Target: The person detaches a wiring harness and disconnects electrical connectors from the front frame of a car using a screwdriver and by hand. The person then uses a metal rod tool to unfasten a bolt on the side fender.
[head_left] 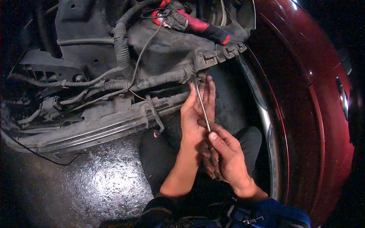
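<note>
My right hand [228, 154], fingers dirty and wrapped closed, grips a screwdriver-like tool whose long thin metal shaft [202, 104] points up and away. Its handle is hidden in the fist. The shaft's tip meets the dusty underside of a black plastic bracket [216, 55], at the end of a taped wiring harness [163, 79]. My left hand [195, 117] is palm up behind the shaft, its fingers and thumb stretched up on either side of the tip. What the left fingertips touch is hard to make out.
A dark red body panel [304, 102] curves down the right side. A red, black and grey object [190, 22] lies on top of the dusty plastic. At left, a metal crossbar [99, 131] runs beneath the wiring, above a shiny wet-looking floor [114, 182]. A thin black cable [49, 161] hangs there.
</note>
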### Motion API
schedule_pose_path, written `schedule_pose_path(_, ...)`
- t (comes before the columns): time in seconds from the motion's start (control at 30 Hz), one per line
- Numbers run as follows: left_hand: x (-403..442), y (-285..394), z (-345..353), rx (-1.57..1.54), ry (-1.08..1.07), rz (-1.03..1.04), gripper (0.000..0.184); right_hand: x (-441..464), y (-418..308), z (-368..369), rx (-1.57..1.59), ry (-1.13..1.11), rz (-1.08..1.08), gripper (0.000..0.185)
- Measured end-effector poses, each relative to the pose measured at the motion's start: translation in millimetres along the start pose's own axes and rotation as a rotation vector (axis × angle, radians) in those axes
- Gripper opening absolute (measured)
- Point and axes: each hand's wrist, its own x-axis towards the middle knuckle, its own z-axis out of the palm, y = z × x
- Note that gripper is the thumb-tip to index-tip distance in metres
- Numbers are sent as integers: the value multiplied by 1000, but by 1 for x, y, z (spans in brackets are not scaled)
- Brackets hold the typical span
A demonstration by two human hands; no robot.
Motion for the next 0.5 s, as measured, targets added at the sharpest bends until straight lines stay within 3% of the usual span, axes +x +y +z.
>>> schedule_pose_path(0.27, 6, -8, -13, -44, -136, 9, 24, -5, -4, 9, 17, 14, -1, 39)
schedule_pose_path(0.37, 10, -9, -18, -44, -189, 10, 28, -3, -1, 16, -51, 101, -32, 37)
schedule_pose_path(0.5, 11, -15, -20, -8, -299, 69, 34, -2, 5, 13, 36, 55, -41, 36)
